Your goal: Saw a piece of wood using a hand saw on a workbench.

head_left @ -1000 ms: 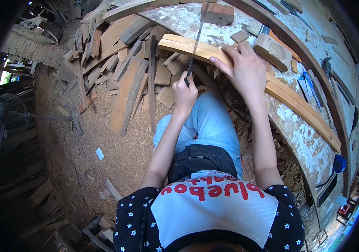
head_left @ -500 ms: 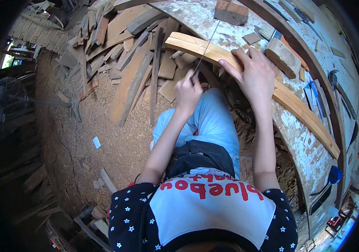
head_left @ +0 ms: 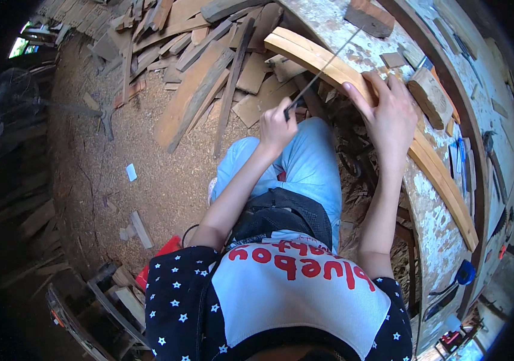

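My left hand [head_left: 277, 126] is closed around the dark handle of a thin, straight tool that looks like a hand saw [head_left: 305, 93] seen edge-on. Its narrow blade crosses a long, curved strip of light wood [head_left: 440, 180] close to the strip's far left end, which juts past the worktable's edge. My right hand [head_left: 391, 114] presses on that strip to the right of the blade, thumb on the near side and fingers bent over the far side. Teeth on the blade cannot be made out.
The paint-flecked worktable [head_left: 434, 210] curves along my right. On it lie a thick wooden block [head_left: 430, 96], a brown block [head_left: 370, 18] and a blue tape measure [head_left: 465, 272]. Scrap boards [head_left: 194, 99] are heaped on the sawdust-covered floor [head_left: 143, 198] at left.
The whole view has shifted. My left hand has drawn back from the wood strip with the tool, whose blade slants more to the right. My right hand stays on the strip.
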Action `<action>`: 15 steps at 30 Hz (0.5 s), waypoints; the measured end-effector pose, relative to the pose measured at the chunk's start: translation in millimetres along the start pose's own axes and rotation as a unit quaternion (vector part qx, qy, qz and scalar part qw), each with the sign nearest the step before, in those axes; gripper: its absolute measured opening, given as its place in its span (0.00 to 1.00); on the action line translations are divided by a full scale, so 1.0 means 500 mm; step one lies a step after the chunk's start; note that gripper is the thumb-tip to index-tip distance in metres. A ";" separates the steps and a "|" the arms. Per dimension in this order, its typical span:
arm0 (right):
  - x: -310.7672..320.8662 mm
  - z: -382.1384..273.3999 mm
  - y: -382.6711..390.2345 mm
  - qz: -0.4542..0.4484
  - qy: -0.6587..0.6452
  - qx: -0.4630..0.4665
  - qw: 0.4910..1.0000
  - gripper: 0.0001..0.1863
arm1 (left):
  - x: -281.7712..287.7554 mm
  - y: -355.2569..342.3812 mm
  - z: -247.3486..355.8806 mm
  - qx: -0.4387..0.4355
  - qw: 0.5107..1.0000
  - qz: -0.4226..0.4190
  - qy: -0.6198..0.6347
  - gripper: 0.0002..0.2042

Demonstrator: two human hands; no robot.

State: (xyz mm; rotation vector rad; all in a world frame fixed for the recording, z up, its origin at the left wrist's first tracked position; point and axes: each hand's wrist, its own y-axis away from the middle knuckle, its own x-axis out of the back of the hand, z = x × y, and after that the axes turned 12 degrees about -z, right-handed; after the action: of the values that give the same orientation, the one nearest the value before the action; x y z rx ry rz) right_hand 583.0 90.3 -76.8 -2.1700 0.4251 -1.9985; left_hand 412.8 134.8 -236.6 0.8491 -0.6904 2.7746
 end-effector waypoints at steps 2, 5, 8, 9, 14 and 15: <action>-0.002 0.001 -0.001 0.002 -0.002 0.005 1.000 0.25 | 0.005 0.009 -0.014 0.007 1.000 -0.007 -0.003 0.03; -0.003 0.001 0.000 0.006 0.020 -0.006 1.000 0.25 | 0.020 -0.033 0.024 -0.021 1.000 -0.008 -0.008 0.04; -0.004 0.002 -0.009 -0.004 0.018 -0.017 1.000 0.25 | -0.002 -0.049 0.029 -0.002 0.999 -0.017 0.049 0.03; -0.004 0.000 -0.006 0.005 0.023 -0.012 1.000 0.25 | -0.005 -0.035 0.033 0.016 0.999 -0.022 0.045 0.04; -0.008 0.001 -0.006 0.007 0.028 -0.007 1.000 0.25 | -0.023 0.025 -0.010 0.034 0.997 -0.010 0.068 0.05; -0.009 0.005 -0.009 0.007 0.026 -0.002 1.000 0.25 | -0.021 0.027 -0.015 0.028 0.998 -0.016 0.060 0.05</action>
State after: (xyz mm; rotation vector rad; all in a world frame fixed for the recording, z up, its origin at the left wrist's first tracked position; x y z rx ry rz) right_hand 585.6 95.5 -79.8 -2.1154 0.4495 -2.0530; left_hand 414.0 126.3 -253.0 0.6906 -0.5751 2.8005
